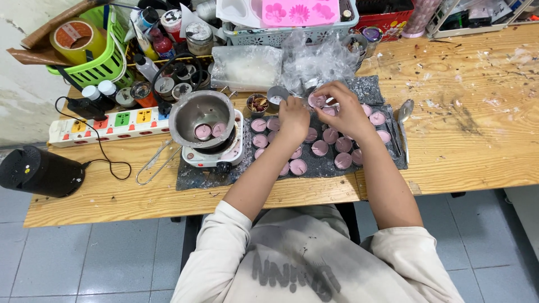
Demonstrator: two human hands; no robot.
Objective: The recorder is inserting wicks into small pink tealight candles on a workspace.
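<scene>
Filling step: right hand (342, 106) pinches a pink wax cup (317, 100) near the tabletop's far edge; left hand (293, 115), loosely curled, steadies nearby cups (320, 147). Next move calls for level placement.

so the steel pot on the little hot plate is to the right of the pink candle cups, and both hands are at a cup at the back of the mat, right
Not quite: the head view shows the steel pot on the hot plate to the left of the pink candle cups, not the right. The rest holds: the left hand and right hand meet at a cup at the back of the mat.
</scene>
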